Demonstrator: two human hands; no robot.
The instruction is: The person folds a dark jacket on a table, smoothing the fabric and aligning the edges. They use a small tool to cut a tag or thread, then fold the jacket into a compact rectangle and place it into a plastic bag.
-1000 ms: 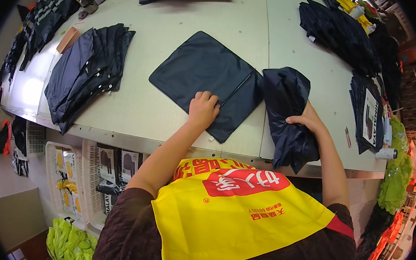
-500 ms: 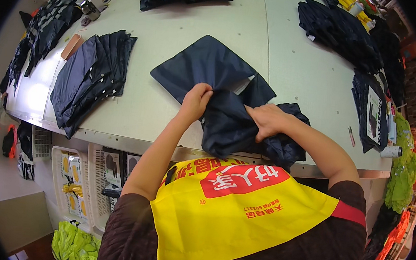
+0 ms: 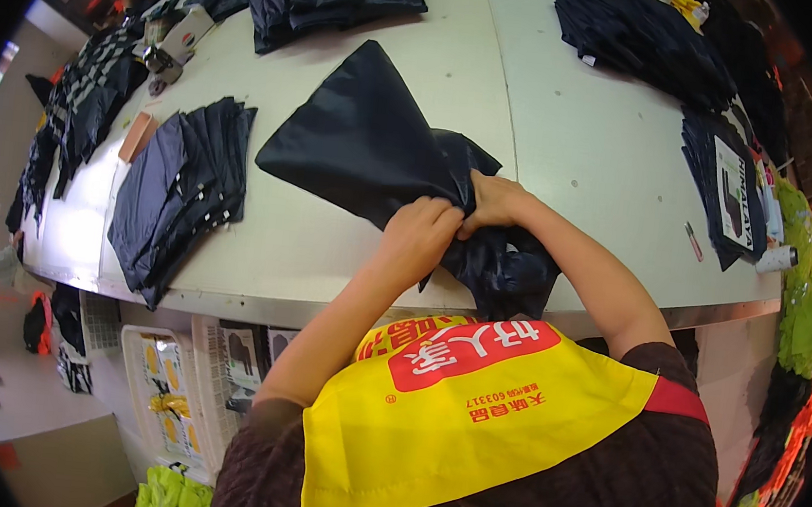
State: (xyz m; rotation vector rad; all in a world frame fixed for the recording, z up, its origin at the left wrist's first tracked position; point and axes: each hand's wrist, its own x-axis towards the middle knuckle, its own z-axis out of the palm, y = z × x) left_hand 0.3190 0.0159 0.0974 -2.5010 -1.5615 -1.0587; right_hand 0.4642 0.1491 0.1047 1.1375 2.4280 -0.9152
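While wearing a yellow apron (image 3: 476, 441) just below the near edge, bending over a dark navy cloth piece (image 3: 363, 142) at the front middle of a white tabletop (image 3: 594, 233). Clamping a fold of it in the left hand (image 3: 419, 235), with fingers curled down on the bunched part. Pinching right beside that with the right hand (image 3: 494, 206), thumb and fingers closed on the same gather. Being unable to tell the number of layers inside either pinch. Showing a crumpled end toward the lower right, by the table edge, and a smoother pointed flap toward the upper left.

Judging by sheen and loose creases, probably handling something light, limp and rather slippery, hardly fragile. Likely needing a firm thumb-and-finger hold on doubled fabric at the gather; on the flap, probably finding better purchase at the corner or edge than on the slick middle.

Farther right, seeing a slim red tool (image 3: 693, 242) lying apart. Farther left, seeing a fanned stack of dark cloth with small white tags (image 3: 182, 193) near a tan box (image 3: 138, 137). Farthest off, seeing a dark cloth heap (image 3: 337, 1) beyond the flap and a fanned dark heap (image 3: 641, 46) at far right.
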